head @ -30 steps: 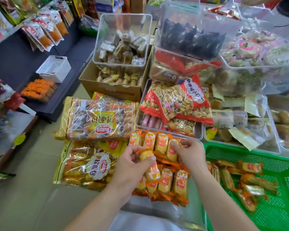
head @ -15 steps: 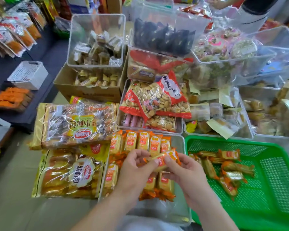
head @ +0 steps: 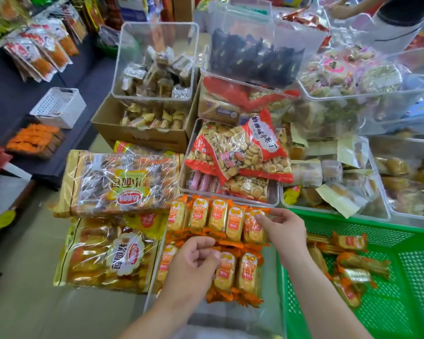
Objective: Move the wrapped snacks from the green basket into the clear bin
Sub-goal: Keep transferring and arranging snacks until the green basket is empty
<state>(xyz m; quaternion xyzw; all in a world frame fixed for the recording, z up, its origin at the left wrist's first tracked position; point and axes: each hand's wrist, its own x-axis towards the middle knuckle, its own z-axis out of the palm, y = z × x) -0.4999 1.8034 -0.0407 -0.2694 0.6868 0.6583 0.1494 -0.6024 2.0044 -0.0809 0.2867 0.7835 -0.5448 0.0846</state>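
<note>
Over the clear bin: both hands are down among the orange-wrapped snack cakes, arranging rather than carrying.

Right hand [head: 285, 227]: thumb and forefinger are narrowed onto the end packet of the back row [head: 255, 225], at the right of the clear bin [head: 271, 277]. Half a second ago this packet was held between both hands above the bin; now it stands in line with the four beside it, so it reads as placed, with the fingers only squaring it up.

Left hand [head: 194, 261]: it has drawn back from that shared hold and now rests curled over the front row [head: 238, 272], fingers loosely bent. Whether they pinch a wrapper I cannot tell; no packet is lifted.

Clear bin: two rows of packets standing on edge, the back row tidy, the front row looser, bare floor showing toward the person.

Green basket [head: 414, 285]: just right of the bin, with a handful of the same orange wrapped snacks [head: 353, 265] lying loose in its left part.

Task standing: well along but not done; the basket must be emptied.

Next move, as a judgement: the right hand is nearest the basket and should reach across for another packet.

Risk: slippery wrappers, and a nudge could topple the standing row.
</note>
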